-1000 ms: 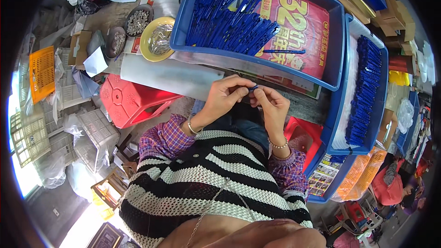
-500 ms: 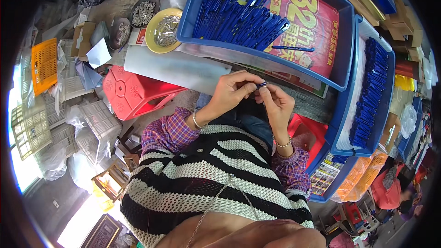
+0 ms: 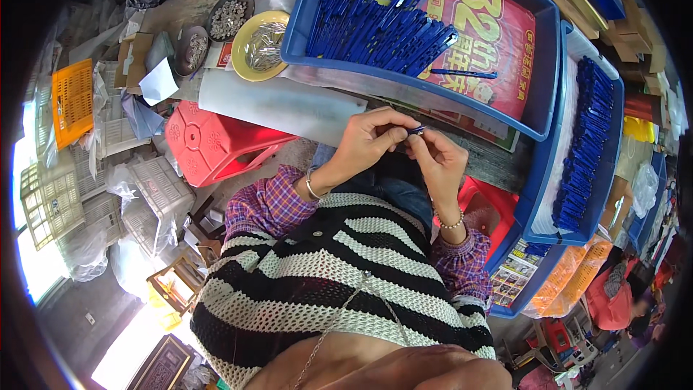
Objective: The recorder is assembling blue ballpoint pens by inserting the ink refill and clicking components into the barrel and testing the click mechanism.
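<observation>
Over the front edge of the workbench, my left hand [image 3: 369, 139] and my right hand [image 3: 439, 161] meet fingertip to fingertip. Between them is a small, slim dark blue piece [image 3: 416, 130], mostly covered by my fingers. Both hands pinch it, the left thumb and forefinger on one end and the right fingertips on the other. Just beyond, a large blue tray [image 3: 551, 65] holds a heap of slim blue strips [image 3: 382, 22]; one strip [image 3: 463, 73] lies apart on the tray's red printed sheet.
Left of the tray stands a yellow bowl [image 3: 239, 63] of slender silver pins, beside two dark dishes of small metal parts [image 3: 229, 19]. A second blue tray [image 3: 612, 173] with more blue strips is at the right. A red stool [image 3: 216, 141] stands at the left.
The hands keep their pinch on the blue piece, with only a slight shift of the fingers. The whole view has moved a little.
</observation>
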A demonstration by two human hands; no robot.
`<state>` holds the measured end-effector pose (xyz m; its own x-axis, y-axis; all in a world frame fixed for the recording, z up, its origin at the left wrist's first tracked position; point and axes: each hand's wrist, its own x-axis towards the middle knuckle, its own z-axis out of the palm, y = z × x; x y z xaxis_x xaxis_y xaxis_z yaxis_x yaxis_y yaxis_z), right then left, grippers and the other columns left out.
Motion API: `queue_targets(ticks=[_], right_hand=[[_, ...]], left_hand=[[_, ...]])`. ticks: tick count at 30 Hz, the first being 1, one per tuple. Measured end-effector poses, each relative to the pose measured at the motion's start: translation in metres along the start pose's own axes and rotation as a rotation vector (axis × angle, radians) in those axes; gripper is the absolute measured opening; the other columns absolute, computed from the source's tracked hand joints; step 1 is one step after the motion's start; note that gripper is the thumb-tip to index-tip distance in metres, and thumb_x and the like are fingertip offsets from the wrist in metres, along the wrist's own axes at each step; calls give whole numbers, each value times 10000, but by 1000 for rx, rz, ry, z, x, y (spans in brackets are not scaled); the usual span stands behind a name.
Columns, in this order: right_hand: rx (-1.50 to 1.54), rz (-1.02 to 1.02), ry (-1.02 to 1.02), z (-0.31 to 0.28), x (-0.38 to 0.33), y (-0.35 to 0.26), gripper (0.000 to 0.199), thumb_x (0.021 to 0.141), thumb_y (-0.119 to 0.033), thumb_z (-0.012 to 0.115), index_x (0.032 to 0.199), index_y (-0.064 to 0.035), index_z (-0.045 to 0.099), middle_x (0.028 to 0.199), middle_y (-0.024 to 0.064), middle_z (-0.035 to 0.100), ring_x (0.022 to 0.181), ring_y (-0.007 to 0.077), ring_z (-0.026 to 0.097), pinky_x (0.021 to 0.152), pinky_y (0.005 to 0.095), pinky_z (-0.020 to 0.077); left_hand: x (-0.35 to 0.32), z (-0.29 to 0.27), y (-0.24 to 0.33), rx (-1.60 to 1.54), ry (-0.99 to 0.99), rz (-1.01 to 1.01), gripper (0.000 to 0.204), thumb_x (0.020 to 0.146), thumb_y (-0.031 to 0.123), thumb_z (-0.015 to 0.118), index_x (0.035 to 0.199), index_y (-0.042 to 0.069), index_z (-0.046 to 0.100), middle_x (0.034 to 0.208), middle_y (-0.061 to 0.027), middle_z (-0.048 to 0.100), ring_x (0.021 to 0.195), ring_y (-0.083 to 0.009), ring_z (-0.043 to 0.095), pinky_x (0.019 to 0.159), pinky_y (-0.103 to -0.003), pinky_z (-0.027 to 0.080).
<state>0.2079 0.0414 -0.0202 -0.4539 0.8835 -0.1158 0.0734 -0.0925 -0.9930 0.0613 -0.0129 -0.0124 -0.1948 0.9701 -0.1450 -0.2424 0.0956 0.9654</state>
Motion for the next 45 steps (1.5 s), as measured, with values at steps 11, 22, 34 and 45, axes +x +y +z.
queue_targets(ticks=[11, 22, 34, 45], right_hand=[[24, 4, 38, 0, 5, -7, 156, 859, -14, 576, 1009, 30, 586, 806, 31, 607, 637, 67, 557, 575, 194, 468], [244, -8, 30, -12, 5, -4, 99, 934, -42, 427, 994, -15, 501, 958, 60, 531, 695, 77, 532, 575, 211, 474], [853, 330, 42, -21, 11, -17, 87, 926, -116, 456, 868, -70, 501, 868, 25, 463, 743, 115, 448, 646, 239, 398], [1608, 490, -162, -37, 13, 3, 409, 959, -334, 417, 622, -108, 366, 621, -8, 300, 567, 102, 294, 452, 224, 259]], left_hand=[[1, 0, 0, 0, -19, -110, 145, 871, 9, 546, 988, -11, 631, 766, -10, 575, 632, -64, 490, 550, -188, 388], [2, -4, 0, -116, -25, -175, 145, 870, 26, 559, 1004, -3, 606, 743, -14, 571, 612, -61, 488, 518, -185, 360], [-1, -8, 4, -139, -35, -168, 152, 864, 23, 560, 1009, -6, 597, 758, -24, 581, 617, -62, 492, 522, -180, 360], [-26, -103, 18, 547, 210, 67, 83, 831, 33, 605, 899, -3, 635, 787, -3, 593, 670, -60, 527, 589, -183, 417]])
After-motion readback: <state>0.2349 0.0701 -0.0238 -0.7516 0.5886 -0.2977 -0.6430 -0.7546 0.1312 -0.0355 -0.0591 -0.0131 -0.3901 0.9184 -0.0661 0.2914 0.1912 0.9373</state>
